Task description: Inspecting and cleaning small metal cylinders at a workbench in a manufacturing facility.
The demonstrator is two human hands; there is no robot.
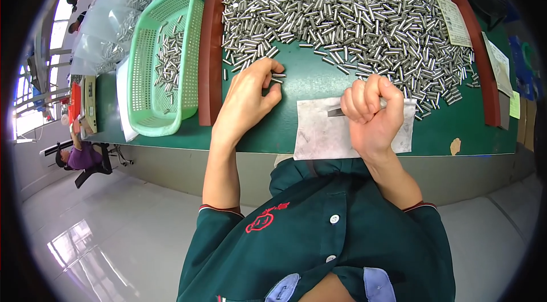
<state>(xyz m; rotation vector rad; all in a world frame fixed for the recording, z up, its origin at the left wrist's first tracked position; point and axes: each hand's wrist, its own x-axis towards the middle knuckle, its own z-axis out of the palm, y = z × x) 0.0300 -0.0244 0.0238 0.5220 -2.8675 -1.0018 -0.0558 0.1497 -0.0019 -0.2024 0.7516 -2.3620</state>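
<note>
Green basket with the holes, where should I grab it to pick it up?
Probably by the long side rims of the green basket, one hand each side, coming from above. The rim flares outward like a lip, and loose metal pins lie inside, so keep it level.

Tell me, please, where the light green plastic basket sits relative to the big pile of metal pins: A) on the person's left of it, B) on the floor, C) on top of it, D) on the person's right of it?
A: the light green basket stands beyond the brown edge strip, to the left of the pile of metal pins.
</note>
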